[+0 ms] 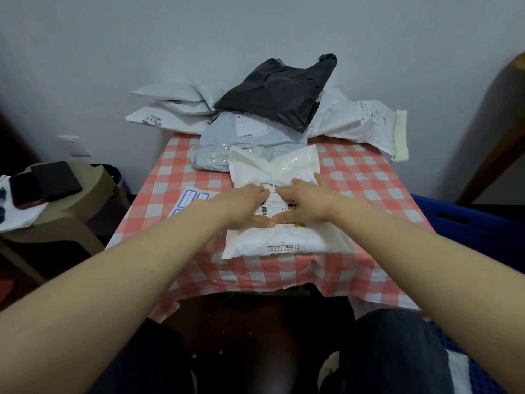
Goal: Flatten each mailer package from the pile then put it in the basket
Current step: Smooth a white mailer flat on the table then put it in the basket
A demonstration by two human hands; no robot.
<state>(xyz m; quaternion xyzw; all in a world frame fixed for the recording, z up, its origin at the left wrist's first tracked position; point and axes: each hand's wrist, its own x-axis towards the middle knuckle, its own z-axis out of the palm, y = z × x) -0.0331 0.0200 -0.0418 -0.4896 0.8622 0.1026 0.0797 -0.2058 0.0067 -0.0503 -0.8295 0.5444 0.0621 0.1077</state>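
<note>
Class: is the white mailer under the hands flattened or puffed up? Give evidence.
Partly puffed. The white mailer bulges and wrinkles at its near end; the left hand and right hand press straight-fingered on its middle.

Flat, dim light over my table (pixel 369 177); the white mailer (pixel 272 237) glints, corners go dark, edges bend softly.

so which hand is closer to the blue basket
Right. The right hand presses the white mailer on the side toward the blue basket; the left hand presses beside it, farther off.
</note>
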